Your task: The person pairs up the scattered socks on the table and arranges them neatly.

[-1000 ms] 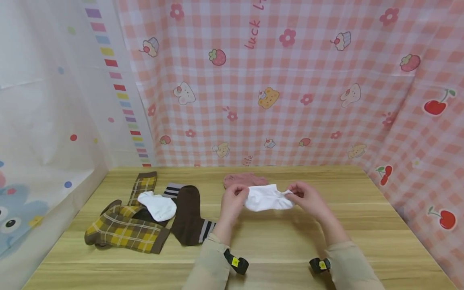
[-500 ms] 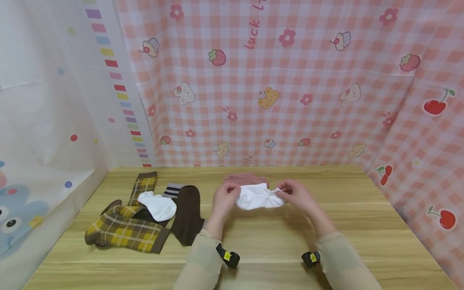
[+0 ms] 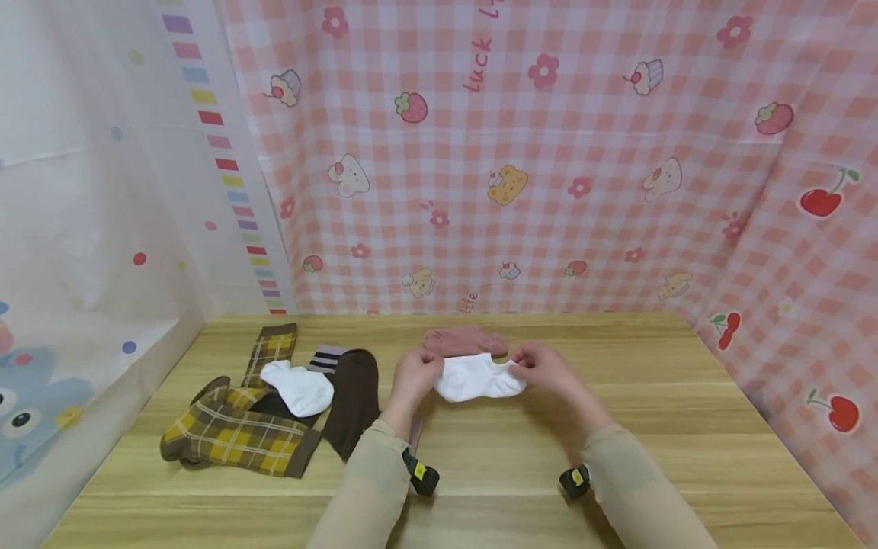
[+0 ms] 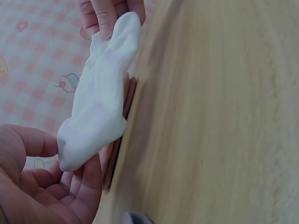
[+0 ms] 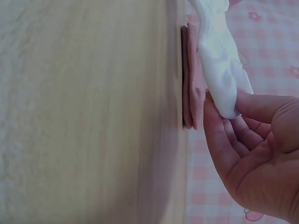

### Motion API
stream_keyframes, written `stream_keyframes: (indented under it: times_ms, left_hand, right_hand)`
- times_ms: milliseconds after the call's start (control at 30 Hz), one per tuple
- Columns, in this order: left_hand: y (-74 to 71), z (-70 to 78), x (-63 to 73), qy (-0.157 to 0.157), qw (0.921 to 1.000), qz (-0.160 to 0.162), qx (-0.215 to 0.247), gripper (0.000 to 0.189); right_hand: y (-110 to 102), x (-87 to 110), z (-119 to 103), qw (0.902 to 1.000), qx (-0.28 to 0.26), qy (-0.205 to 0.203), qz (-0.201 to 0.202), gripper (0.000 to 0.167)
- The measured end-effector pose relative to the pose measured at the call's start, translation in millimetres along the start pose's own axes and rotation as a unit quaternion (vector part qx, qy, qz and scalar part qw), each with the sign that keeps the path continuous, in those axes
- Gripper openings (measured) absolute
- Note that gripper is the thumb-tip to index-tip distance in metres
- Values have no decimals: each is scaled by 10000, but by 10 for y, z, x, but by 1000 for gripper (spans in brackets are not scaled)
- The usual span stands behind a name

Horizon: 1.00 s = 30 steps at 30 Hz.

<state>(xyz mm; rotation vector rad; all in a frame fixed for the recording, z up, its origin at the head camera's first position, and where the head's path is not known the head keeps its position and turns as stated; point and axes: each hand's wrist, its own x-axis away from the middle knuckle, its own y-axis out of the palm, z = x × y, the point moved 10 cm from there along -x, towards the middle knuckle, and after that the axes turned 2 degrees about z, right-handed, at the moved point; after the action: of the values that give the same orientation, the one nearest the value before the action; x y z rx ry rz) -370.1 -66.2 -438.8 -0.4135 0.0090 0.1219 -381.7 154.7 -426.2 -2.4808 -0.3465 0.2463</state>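
Note:
A short white sock point(image 3: 473, 378) is stretched sideways between both hands, raised over the table in front of a pink sock pile point(image 3: 458, 341). My left hand point(image 3: 414, 377) pinches one end of it between thumb and fingers. At the other end, by the opening, my right hand point(image 3: 545, 369) pinches the cloth. The left wrist view shows the white sock point(image 4: 100, 93) running from the left hand point(image 4: 56, 182) up to the other hand's fingertips. In the right wrist view the right hand point(image 5: 257, 144) has the sock's end between thumb and forefinger, and the pink socks lie flat behind.
On the table's left lie yellow-and-brown plaid socks point(image 3: 233, 435), another white sock point(image 3: 302, 390) and a dark brown sock point(image 3: 353, 396), partly behind the left arm. A striped grey cuff point(image 3: 325, 358) shows beside them. A pink checked curtain point(image 3: 480, 152) hangs at the table's back edge.
Both hands have shifted left with the white sock stretched between them, and the left forearm now covers the brown sock's striped cuff. The socks on the table have not moved.

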Motion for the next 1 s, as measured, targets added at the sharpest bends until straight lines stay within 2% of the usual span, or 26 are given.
stream_keyframes:
  times_ms: [167,467,800,1000]
  left_hand:
    - [25,-62,-40,-119,9997,-217,-68,39]
    - [22,-150,-125,-397,9974,-212,-559,31]
    - [-9,-159,-159,-268,9942,-68,-1041,18]
    - [-18,-160,-175,-237,9929,-43,-1166,18]
  right_hand:
    - [50,-37,75,9992,131,353,-117,10]
    - [141,-100,111,9983,197,492,-233,11]
    - [195,-157,137,9973,333,596,-256,7]
    - [221,-174,136,9975,350,580,-184,8]
